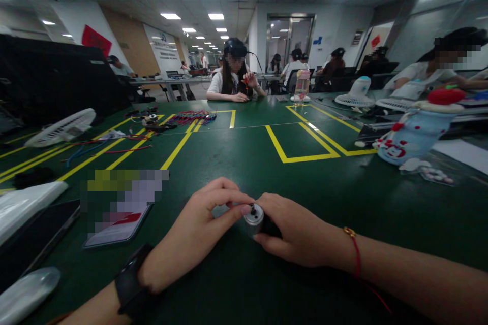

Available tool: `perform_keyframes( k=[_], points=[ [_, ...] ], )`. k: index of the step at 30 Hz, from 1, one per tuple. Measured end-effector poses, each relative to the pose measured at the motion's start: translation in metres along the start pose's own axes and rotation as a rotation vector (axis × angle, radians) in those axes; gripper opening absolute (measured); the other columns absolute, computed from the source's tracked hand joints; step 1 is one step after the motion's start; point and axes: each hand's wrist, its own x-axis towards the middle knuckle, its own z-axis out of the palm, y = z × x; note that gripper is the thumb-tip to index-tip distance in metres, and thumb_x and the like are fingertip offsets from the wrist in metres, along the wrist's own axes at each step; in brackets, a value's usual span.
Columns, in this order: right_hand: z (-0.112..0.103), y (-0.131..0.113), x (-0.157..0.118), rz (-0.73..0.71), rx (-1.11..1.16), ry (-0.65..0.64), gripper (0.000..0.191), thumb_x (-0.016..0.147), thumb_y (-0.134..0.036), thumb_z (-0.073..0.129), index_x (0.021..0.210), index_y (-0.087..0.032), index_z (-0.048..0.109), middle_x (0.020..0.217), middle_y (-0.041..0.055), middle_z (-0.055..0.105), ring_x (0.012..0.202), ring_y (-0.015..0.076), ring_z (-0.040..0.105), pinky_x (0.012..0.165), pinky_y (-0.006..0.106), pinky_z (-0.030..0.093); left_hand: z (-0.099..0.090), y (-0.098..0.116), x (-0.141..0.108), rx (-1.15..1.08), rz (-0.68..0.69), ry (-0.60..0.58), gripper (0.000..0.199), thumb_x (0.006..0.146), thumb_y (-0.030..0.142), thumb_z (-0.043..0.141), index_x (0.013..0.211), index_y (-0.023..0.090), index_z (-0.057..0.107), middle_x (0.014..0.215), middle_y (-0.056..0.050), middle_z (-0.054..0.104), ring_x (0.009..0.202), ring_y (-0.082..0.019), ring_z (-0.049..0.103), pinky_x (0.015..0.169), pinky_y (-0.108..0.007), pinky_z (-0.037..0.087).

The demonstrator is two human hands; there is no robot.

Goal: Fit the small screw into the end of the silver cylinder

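A small silver metal cylinder (253,222) stands on the green table (229,152), close in front of me, with dark holes and a small dark piece on its top face. My right hand (293,228) wraps round its right side, thumb at the front. The thumb and index finger of my left hand (213,216) come together at the dark piece on top; what they pinch is too small to make out.
At left lie a phone (127,218), a white mouse (30,287), a white fan (63,129) and bundled wires (194,118). A blue cup (417,132) stands at right. Across the table sits a person (232,76), hands raised near a pink bottle (302,84).
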Motion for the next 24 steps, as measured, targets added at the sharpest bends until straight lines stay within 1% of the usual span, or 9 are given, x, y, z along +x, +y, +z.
perform_keyframes(
  k=[3,9,14,18,24],
  points=[
    [0.0,0.0,0.0,-0.003,0.001,-0.002,0.02,0.083,-0.025,0.061,0.099,-0.016,0.053,0.094,0.0065,0.056,0.079,0.018,0.049,0.071,0.032,0.041,0.001,0.0,0.001,-0.006,0.006,-0.026,0.015,0.09,0.023,0.059,0.097,0.028,0.072,0.096,-0.001,0.06,0.091,-0.017,0.058,0.081,-0.03,0.046],
    [0.0,0.001,0.0,-0.002,0.004,-0.009,0.021,0.083,-0.024,0.061,0.101,-0.015,0.053,0.095,0.0071,0.056,0.081,0.0184,0.049,0.073,0.032,0.041,-0.002,0.001,-0.002,-0.005,-0.015,-0.082,0.02,0.093,0.025,0.056,0.107,0.03,0.07,0.099,-0.001,0.06,0.093,-0.017,0.058,0.083,-0.03,0.046],
    [0.0,0.001,0.0,-0.003,0.006,-0.01,0.021,0.083,-0.024,0.061,0.101,-0.015,0.053,0.096,0.0071,0.056,0.081,0.0187,0.049,0.074,0.033,0.041,-0.004,0.004,-0.004,0.0,-0.035,-0.115,0.024,0.094,0.023,0.053,0.11,0.031,0.069,0.102,0.0,0.06,0.095,-0.017,0.058,0.086,-0.031,0.045],
    [-0.001,0.0,0.0,0.005,0.007,-0.02,0.021,0.083,-0.025,0.061,0.101,-0.016,0.054,0.095,0.0069,0.057,0.081,0.0188,0.049,0.073,0.033,0.041,-0.004,0.005,-0.006,0.001,-0.036,-0.117,0.025,0.094,0.021,0.051,0.11,0.03,0.068,0.102,0.0,0.06,0.095,-0.017,0.058,0.084,-0.031,0.045],
    [-0.002,0.0,-0.001,0.0,0.031,-0.025,0.026,0.083,-0.024,0.062,0.106,-0.016,0.054,0.1,0.0073,0.058,0.086,0.0195,0.05,0.078,0.033,0.042,-0.006,0.0,-0.011,-0.048,-0.054,-0.104,0.023,0.093,0.02,0.052,0.106,0.027,0.069,0.1,-0.001,0.061,0.095,-0.018,0.058,0.084,-0.031,0.044]
  ],
)
